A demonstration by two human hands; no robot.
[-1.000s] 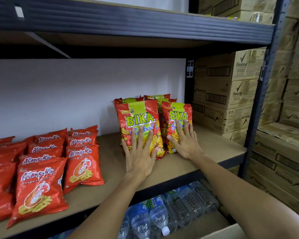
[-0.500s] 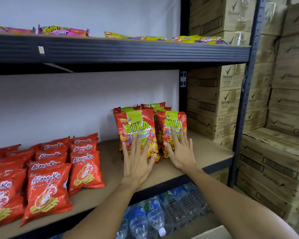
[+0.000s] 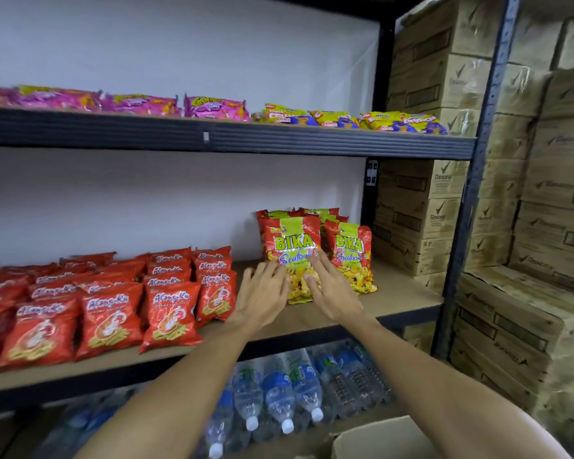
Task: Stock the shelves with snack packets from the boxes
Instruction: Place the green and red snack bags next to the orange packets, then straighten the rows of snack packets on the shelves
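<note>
The dark metal rack [image 3: 471, 226] fills most of the view, with stacked Rexona cartons [image 3: 421, 190] piled beside and behind it on the right. Its upper shelf [image 3: 279, 140] carries pink snack packets [image 3: 140, 104] lying flat on the left and yellow snack packets [image 3: 345, 119] on the right. On the middle shelf [image 3: 398, 293], red prawn-cracker packets [image 3: 169, 313] lean back in several rows across the left half. Bottled water [image 3: 279, 392] lies on the level below. The Bika Seafood packets [image 3: 292, 243] stand upright in a small cluster toward the right end of the middle shelf, some against the back wall and two in front, apart from the red rows. A corner of an open cardboard box [image 3: 378, 438] shows at the bottom edge, and its contents are out of sight. Both hands are at the front left Bika packet and grasp nothing. The left hand [image 3: 262, 293] has its fingers straight and spread at the packet's lower left edge. The right hand [image 3: 332, 289] lies flat with straight fingers against its lower right. They appear to be steadying or squaring it. Stocking looks well under way: two levels hold goods and the red rows look full. Bare board to the right of and in front of the Bika cluster suggests more packets are to be fetched from the box and set there.
</note>
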